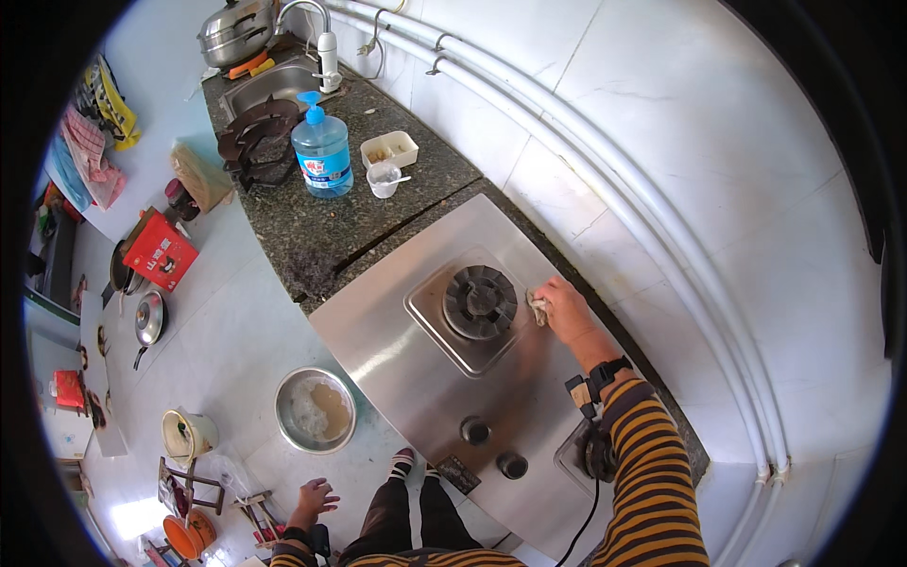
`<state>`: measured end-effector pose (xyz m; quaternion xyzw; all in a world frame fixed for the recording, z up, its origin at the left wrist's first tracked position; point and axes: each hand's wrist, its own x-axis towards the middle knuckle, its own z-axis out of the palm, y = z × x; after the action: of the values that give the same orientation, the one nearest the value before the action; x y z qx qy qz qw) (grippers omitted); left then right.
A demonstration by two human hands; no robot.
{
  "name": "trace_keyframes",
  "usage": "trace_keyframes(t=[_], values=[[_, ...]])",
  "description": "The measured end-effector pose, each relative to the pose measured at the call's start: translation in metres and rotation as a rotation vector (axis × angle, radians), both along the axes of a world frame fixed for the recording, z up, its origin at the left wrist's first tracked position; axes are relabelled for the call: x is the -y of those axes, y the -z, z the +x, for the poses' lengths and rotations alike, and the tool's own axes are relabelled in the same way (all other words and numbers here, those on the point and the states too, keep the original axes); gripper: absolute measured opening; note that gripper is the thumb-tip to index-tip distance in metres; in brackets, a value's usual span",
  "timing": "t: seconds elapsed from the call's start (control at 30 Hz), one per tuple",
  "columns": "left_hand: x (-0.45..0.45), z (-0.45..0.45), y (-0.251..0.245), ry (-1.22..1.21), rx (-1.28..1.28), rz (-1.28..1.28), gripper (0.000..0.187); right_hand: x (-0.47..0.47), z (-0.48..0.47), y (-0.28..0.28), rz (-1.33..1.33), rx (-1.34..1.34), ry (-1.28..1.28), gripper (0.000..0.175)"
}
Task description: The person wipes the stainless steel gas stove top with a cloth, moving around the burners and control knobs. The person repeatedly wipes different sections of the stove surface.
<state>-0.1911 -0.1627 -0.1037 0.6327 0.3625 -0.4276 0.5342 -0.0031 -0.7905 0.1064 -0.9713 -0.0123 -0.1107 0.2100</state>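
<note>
My right hand [565,310] grips a crumpled pale cloth [537,306] against the steel top of a gas stove [397,354], just right of the far burner [480,302]. That burner has no pan support on it. My left hand [316,500] hangs at the lower left, off the stove, with its fingers apart and nothing in it. Two black knobs [475,430] sit on the stove's near part. The second burner [599,453] is partly hidden behind my right sleeve and a black cable.
Beyond the stove, a granite counter [319,234] bears dark pan supports [262,135], a blue pump bottle [322,156], a white container [390,150] and a small cup [383,180], beside a sink [283,81]. A metal basin of cloudy water [315,410] stands on the floor. White pipes [567,135] line the wall.
</note>
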Motion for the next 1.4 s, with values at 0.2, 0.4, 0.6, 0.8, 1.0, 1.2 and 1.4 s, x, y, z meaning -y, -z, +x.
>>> trace_keyframes(t=[0.2, 0.4, 0.6, 0.8, 1.0, 1.2, 1.4], values=[[-0.012, 0.0, -0.006, 0.122, -0.002, 0.041, 0.049, 0.028, -0.022, -0.011, 0.062, -0.207, -0.141, 0.011], [-0.03, -0.023, 0.016, 0.018, 0.013, 0.105, 0.042, 0.034, 0.006, 0.0, -0.121, -0.065, 0.355, 0.011], [-0.021, -0.03, 0.034, 0.008, -0.038, 0.062, 0.033, -0.022, -0.016, 0.03, -0.158, 0.036, 0.438, 0.012], [-0.003, -0.006, 0.022, 0.036, 0.038, 0.014, 0.029, -0.033, -0.02, 0.022, 0.095, 0.129, 0.415, 0.017], [-0.039, -0.001, 0.012, -0.03, 0.095, 0.04, 0.029, -0.045, -0.015, 0.02, -0.133, 0.125, 0.279, 0.022], [-0.062, -0.007, 0.024, -0.12, -0.031, 0.099, 0.027, -0.063, -0.029, 0.016, -0.204, 0.119, 0.248, 0.021], [-0.045, -0.004, 0.025, -0.098, 0.016, -0.014, 0.026, -0.091, -0.042, 0.012, -0.153, 0.005, 0.308, 0.019]])
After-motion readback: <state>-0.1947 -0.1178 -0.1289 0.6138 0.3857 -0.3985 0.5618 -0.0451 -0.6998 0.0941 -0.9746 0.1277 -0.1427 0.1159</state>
